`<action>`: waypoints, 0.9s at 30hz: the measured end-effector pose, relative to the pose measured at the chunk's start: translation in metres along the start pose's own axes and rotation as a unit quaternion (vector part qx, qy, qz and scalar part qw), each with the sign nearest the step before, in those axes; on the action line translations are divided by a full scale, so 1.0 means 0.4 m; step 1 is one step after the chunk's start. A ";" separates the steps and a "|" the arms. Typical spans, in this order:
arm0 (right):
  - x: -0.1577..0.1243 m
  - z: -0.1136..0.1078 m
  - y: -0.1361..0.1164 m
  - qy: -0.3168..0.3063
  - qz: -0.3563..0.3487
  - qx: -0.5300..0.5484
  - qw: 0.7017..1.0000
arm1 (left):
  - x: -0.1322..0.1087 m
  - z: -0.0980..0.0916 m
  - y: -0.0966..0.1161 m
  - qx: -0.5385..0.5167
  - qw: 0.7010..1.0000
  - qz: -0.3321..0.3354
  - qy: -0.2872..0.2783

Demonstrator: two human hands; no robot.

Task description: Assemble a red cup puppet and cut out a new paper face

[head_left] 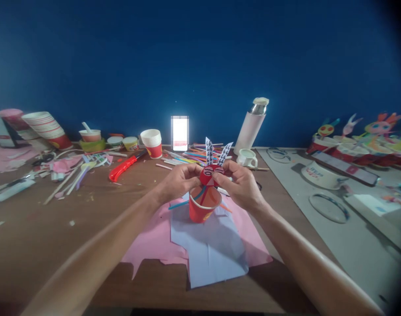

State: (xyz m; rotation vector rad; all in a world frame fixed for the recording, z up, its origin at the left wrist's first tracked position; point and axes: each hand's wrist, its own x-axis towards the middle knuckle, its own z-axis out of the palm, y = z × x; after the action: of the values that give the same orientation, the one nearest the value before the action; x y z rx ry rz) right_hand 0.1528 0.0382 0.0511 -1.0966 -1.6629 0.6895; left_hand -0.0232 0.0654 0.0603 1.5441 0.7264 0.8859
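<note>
Head view: both hands up front, pinching one small red paper head [205,179]. Left hand [178,181] has thumb and fingertips drawn together at its left edge; right hand [243,184] is pinched likewise, thumb pressed flat on the front, fingers behind. No wide gap in either grip; exact finger contact at the back hidden.

Head sits just above the far rim of a red paper cup [198,213], two patterned white ears [209,151] pointing up. Blue straw [179,204] crosses the cup's left rim; whether it joins the head, can't tell. Cup stands on a blue sheet [213,259], over a pink sheet [148,245], on the brown surface [105,241].

Handling, my guess: head very light, thin card, fairly stiff but creases easily; ears look the most fragile, likely to bend. Best hold: side edges low down, below the ears, light pressure. Cup also light, probably tips or dents if squeezed at the rim; grip lower wall.
</note>
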 end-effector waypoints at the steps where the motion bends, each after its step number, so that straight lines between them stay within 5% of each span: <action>1: -0.001 0.001 0.000 -0.001 -0.001 -0.001 1.000 | 0.000 0.000 0.001 -0.005 1.000 0.000 -0.004; 27: -0.021 0.026 0.000 0.077 -0.056 -0.154 0.983 | 0.000 -0.027 -0.004 0.021 0.997 0.027 -0.074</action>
State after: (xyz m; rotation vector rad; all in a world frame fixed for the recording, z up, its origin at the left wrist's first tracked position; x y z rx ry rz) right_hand 0.1440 0.0313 0.0441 -1.2279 -1.7169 0.2717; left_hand -0.0326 0.0712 0.0594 1.6542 0.6024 0.7909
